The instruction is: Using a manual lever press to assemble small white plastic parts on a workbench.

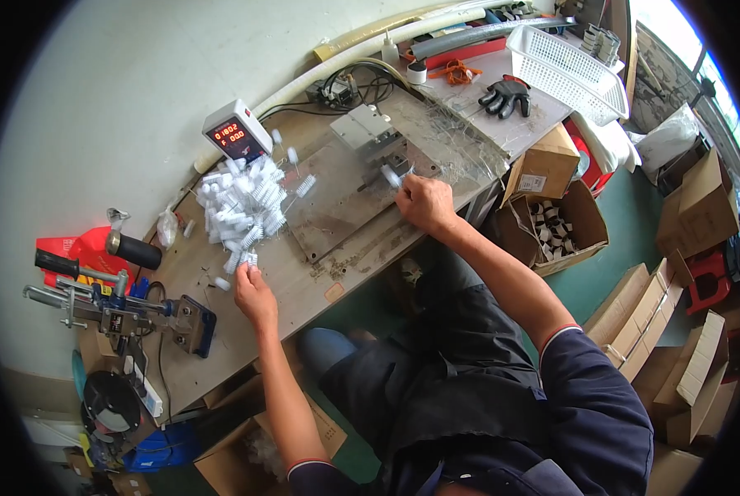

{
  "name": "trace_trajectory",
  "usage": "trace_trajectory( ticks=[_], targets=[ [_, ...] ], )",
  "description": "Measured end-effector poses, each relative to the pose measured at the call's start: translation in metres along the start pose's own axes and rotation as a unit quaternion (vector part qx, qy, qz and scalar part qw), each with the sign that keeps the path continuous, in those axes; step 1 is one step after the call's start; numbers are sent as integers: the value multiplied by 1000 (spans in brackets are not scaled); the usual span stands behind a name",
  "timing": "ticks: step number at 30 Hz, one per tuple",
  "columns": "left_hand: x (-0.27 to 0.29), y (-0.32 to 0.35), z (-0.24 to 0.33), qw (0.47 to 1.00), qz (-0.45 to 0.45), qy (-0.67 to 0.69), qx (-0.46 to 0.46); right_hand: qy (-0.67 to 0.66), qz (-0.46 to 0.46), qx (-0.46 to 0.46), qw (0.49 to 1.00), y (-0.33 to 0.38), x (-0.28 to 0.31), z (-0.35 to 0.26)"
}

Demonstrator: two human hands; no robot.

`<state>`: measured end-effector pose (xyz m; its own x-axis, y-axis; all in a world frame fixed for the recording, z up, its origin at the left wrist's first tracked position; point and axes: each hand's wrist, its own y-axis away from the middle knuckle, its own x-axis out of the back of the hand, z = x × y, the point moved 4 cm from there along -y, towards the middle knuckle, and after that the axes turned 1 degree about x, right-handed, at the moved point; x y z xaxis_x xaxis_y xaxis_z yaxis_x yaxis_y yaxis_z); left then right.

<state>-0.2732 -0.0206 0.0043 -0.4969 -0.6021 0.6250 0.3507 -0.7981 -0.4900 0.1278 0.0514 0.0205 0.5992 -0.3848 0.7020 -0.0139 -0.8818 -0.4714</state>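
Observation:
A heap of small white ribbed cylinders (pixel 242 202), like little bottle brushes with thin wire stems, lies on the left of the workbench. At its near edge, my left hand (pixel 256 299) has its fingertips closed on one white brush (pixel 248 260). My right hand (pixel 426 203) is closed at the front of a small grey metal machine (pixel 365 128). From its fingers another white brush (pixel 391 176) sticks out toward the machine, slightly blurred; the grip itself is partly hidden. A few single brushes (pixel 305 186) lie between heap and machine.
A counter box (pixel 237 131) with red digits stands behind the heap. A hand press (pixel 138 310) is on the left end of the bench (pixel 337 277). Back right are a black glove (pixel 506 97) and a white basket (pixel 564 70). An open carton (pixel 581 240) stands right of the bench.

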Motion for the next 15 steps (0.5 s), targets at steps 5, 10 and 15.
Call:
trace_trajectory(
  ticks=[5, 10, 15],
  targets=[
    [2, 0, 3, 1000, -3, 9, 4, -12, 15, -9, 1000, 0, 1, 0],
    [3, 1, 1, 1000, 0, 15, 12, 7, -12, -35, 999, -1, -3, 0],
    [3, 1, 4, 999, -3, 39, 26, 8, -10, -57, 998, -1, -4, 0]
  ],
)
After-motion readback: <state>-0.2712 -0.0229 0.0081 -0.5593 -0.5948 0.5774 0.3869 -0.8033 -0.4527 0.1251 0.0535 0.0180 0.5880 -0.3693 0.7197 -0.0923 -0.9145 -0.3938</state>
